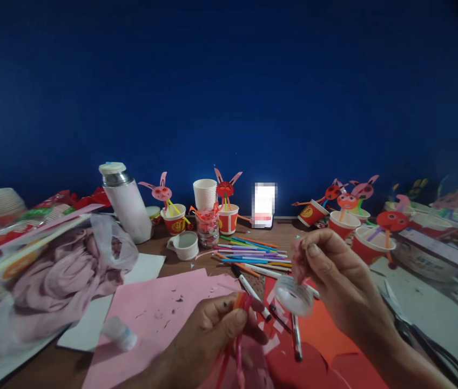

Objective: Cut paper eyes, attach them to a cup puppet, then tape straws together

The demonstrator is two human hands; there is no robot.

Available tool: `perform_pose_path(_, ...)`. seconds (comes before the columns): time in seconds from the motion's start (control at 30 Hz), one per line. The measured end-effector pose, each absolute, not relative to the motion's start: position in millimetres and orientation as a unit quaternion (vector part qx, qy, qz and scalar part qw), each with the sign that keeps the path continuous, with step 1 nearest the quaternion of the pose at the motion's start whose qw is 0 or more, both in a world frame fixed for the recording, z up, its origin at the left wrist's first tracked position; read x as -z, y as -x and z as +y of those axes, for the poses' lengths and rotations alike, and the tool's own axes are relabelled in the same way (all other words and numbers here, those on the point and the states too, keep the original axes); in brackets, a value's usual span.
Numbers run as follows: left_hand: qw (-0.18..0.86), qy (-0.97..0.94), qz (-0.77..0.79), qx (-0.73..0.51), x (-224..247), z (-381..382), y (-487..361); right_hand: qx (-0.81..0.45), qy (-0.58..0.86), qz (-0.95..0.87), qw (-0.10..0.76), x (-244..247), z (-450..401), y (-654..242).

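Note:
My left hand point(227, 327) is closed around a few thin straws point(239, 346), pinkish red with an orange end at the top, over the pink paper. To its right and higher, my right hand point(334, 270) is closed, thumb and forefinger pinched together. A roll of clear tape point(294, 296) hangs at its lower fingers, blurred; whatever sits in the pinch is too small to make out. Under the hands lie pink paper point(152, 302), red and orange paper point(330, 324), and a marker pen point(296, 337). Several coloured straws point(253, 253) are spread behind them.
Cups with paper animal heads on straws, such as a red cup point(173, 219), line the back. A white flask point(127, 205), stacked paper cups point(205, 194) and a lit phone point(264, 205) stand there too. Scissors point(405, 324) lie right; a glue stick point(119, 333) lies left.

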State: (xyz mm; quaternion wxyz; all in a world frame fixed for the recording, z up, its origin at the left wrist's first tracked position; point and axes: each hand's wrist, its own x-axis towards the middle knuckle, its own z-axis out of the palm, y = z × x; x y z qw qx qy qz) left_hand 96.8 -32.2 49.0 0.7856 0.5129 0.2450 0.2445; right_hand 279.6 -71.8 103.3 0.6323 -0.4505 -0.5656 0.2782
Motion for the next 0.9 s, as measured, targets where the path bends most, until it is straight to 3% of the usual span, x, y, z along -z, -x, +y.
perform_pose_path(0.13,0.766,-0.521,0.287,-0.246,-52.0,-30.6,-98.6,-0.23,0.521,-0.633,0.524,-101.0,-71.1,-279.3)
perform_pose_path(0.27,0.748,-0.536,0.316,-0.231,-49.7,-31.2,-101.4,-0.234,0.497,-0.699,0.458,-94.9,-71.9,-273.3)
perform_pose_path(0.53,0.725,-0.573,0.304,-0.234,-51.6,-30.5,-99.9,-0.257,0.495,-0.72,0.413,-86.3,-70.6,-259.0)
perform_pose_path(0.9,0.677,-0.624,0.311,-0.235,-46.0,-28.5,-98.9,-0.142,0.489,-0.759,0.406,-72.1,-71.7,-252.0)
